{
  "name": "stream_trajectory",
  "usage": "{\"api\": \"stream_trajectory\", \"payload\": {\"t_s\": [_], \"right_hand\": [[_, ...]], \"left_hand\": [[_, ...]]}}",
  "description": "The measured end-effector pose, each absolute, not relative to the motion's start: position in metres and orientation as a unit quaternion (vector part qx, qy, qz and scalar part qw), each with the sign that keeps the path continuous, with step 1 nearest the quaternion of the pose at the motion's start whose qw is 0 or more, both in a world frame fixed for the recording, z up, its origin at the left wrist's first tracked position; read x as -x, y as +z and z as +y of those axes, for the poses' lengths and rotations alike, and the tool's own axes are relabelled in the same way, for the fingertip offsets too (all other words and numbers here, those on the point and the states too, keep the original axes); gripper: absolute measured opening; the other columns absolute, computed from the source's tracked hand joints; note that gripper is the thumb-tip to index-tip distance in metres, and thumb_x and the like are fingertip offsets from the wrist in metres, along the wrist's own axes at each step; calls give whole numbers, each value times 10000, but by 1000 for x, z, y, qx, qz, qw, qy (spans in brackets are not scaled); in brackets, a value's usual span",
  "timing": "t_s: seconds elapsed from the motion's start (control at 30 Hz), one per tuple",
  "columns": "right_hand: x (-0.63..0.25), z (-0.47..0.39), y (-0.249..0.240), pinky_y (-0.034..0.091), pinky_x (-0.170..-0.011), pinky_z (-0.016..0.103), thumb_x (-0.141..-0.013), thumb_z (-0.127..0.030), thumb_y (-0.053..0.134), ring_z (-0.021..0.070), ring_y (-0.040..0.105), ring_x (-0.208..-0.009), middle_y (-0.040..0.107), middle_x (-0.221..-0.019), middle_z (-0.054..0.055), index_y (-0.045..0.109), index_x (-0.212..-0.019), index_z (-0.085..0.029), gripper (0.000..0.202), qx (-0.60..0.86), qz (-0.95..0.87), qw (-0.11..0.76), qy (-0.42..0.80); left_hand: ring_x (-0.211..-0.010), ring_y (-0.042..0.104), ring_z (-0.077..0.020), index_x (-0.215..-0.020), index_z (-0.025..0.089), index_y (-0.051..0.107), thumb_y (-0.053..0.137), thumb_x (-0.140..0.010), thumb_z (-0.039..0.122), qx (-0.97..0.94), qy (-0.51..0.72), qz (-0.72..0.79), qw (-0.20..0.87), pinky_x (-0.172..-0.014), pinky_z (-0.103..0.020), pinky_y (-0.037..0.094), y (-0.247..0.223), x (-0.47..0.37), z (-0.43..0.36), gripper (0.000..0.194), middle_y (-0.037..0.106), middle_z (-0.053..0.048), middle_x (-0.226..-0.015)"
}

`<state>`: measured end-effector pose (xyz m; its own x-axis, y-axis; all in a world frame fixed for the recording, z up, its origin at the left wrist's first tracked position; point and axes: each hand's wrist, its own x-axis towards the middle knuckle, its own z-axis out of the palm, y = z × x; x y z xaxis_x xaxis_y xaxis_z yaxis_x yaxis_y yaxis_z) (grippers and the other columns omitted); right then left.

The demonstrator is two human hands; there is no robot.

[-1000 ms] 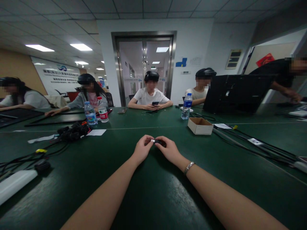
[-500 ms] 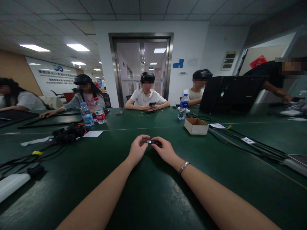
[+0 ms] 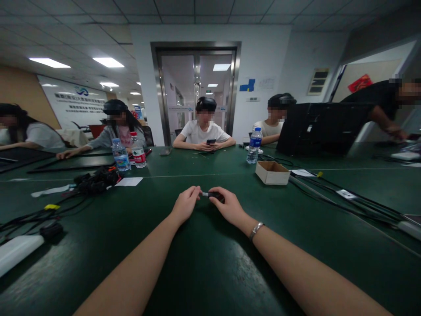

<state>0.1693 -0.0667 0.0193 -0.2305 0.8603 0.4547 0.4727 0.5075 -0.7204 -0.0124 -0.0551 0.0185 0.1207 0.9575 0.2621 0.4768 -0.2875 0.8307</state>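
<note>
Above the green table, my right hand is closed around a slim dark pen-like object with a silver end. That silver end points left towards my left hand. The fingers of my left hand are pinched together at the tip of the silver end. Whether they touch it, or hold a separate small piece, is hidden by the fingers. Both hands are just over the tabletop, with a narrow gap between them.
An open cardboard box stands to the right, near a water bottle. Black cables run along the right side. To the left are two bottles, a black cable bundle and a white power strip. Several people sit around the table.
My hands have drawn slightly apart. The left fingers have closed into a pinch and slid left along the object, showing more of its silver end. The view has shifted slightly.
</note>
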Motion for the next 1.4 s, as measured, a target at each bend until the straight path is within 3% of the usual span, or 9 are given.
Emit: {"api": "stream_trajectory", "payload": {"t_s": [0.07,0.17,0.37,0.47,0.6,0.73,1.0,1.4], "right_hand": [[-170,-66,20,477,-767,296,-800,-236,577,148,600,-820,666,-950,39,634,-999,-195,211,445,-749,438,222],[-170,-67,21,474,-781,301,-799,-232,576,150,598,-836,663,-961,40,634,-997,-195,209,447,-750,433,223],[-169,-66,19,472,-775,299,-799,-226,576,148,595,-840,660,-972,35,632,-1014,-201,224,434,-761,423,231],[-170,-65,18,470,-790,304,-801,-232,572,146,593,-842,657,-970,32,631,-1020,-203,229,432,-759,428,233],[-171,-65,18,472,-789,308,-805,-240,570,150,590,-849,654,-971,33,630,-1029,-205,235,442,-749,435,231],[-171,-65,19,474,-794,310,-804,-236,570,151,591,-854,653,-977,37,630,-1022,-201,228,442,-747,441,230],[-167,-68,20,471,-791,306,-788,-206,590,149,591,-841,655,-943,32,628,-992,-200,207,423,-765,435,218],[-168,-73,22,459,-784,316,-751,-144,606,161,567,-859,615,-950,32,591,-975,-200,231,396,-808,408,153]], "left_hand": [[-858,583,-165,-947,206,616,441,-844,445,-702,429,476,311,-762,-271,436,20,11,-57,313,635,-24,-895],[-841,575,-158,-920,203,605,485,-825,417,-721,417,458,309,-771,-266,432,24,9,-62,264,634,-22,-903],[-660,531,-161,-691,185,581,300,-863,575,-726,366,527,248,-644,-276,393,20,9,-63,511,587,-10,-683],[-664,537,-162,-719,184,584,244,-883,561,-709,386,529,261,-655,-278,404,17,10,-60,533,585,-14,-682],[-776,560,-160,-907,200,587,431,-850,462,-708,433,476,290,-731,-270,431,20,9,-62,310,615,-19,-825],[-797,554,-160,-889,198,593,511,-813,398,-723,423,469,280,-738,-267,430,25,8,-67,230,618,-27,-859],[-626,486,-132,-677,183,538,365,-857,553,-730,390,507,243,-613,-251,355,24,9,-67,447,517,26,-641],[-497,403,-120,-569,172,533,321,-827,653,-708,382,542,242,-527,-258,273,23,9,-67,585,444,30,-512]]}}
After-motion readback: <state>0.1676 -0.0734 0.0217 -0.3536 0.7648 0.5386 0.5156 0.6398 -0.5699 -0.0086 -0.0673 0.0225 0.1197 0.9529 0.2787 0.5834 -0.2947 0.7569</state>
